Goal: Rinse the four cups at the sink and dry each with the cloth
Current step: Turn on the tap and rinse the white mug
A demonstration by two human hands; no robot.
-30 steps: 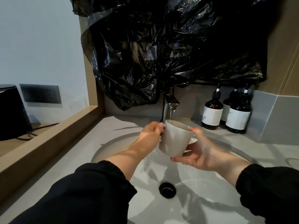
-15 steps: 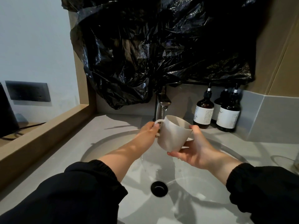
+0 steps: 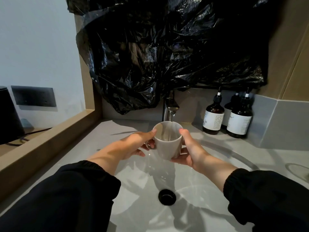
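Cup (image 3: 167, 148): pale, upright, long axis near vertical, mouth up and tipped a little toward the camera. It is held in the air over the sink (image 3: 217, 196), directly under the tap (image 3: 169, 107). A water stream (image 3: 170, 126) falls into the mouth.

Left hand (image 3: 135, 145): on the cup's left side, fingers curled at the handle, thumb on the rim.

Right hand (image 3: 190, 154): wraps the right wall, fingers under the base, thumb near the rim.

Drain (image 3: 167, 197): below, in the wet basin.

Three dark pump bottles (image 3: 240, 120): on the bench (image 3: 130, 125), right of the tap.

Black plastic sheet (image 3: 167, 56): hangs behind.

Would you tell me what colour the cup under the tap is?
Off-white cup, seen in the head view.
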